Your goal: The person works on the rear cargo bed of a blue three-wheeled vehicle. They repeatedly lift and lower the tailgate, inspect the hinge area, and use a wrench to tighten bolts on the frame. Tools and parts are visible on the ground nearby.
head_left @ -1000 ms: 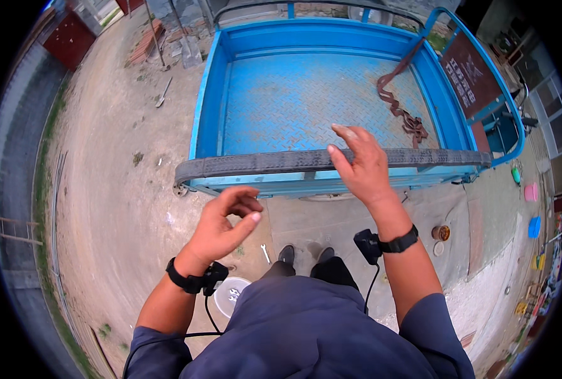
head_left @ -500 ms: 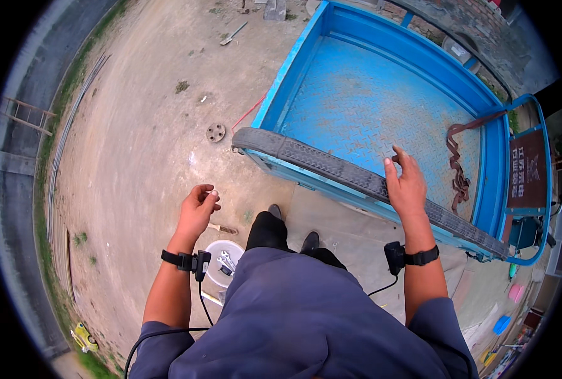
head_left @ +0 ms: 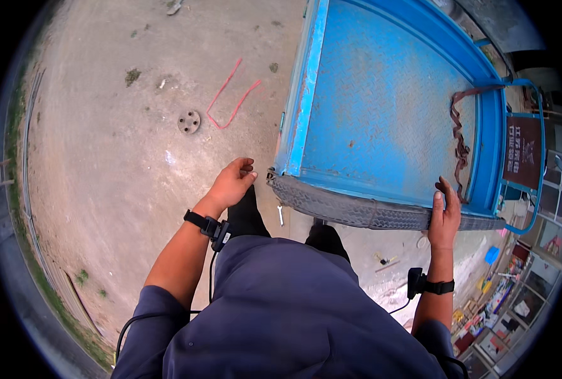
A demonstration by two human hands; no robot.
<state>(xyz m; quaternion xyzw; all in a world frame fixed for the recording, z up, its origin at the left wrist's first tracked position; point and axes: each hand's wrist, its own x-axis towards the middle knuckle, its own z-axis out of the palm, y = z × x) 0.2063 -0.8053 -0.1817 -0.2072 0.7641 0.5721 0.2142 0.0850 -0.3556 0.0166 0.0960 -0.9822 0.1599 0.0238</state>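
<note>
A blue cargo bed (head_left: 382, 101) fills the upper right, with a black strip of tyre tread (head_left: 344, 207) along its near edge. My right hand (head_left: 445, 215) is at that strip near its right end, fingers stretched and thumb apart; whether it touches the rubber I cannot tell. Left of the bed's near corner, my left hand (head_left: 232, 182) hangs in the air, fingers loosely bent, nothing visible in it. A brown strap (head_left: 461, 151) lies crumpled at the right of the bed floor.
A round metal disc with holes (head_left: 189, 122) and a red cord (head_left: 216, 120) lie on the ground left of the bed. A wrench (head_left: 280, 215) is on the ground near my feet. A dark red panel (head_left: 523, 151) stands in a blue frame at the right. Shelves with goods line the lower right.
My view has shifted and turned against the bed. My left hand is now beside its near corner, and my right hand is farther right along the tyre strip. The white bowl of wrenches has left view.
</note>
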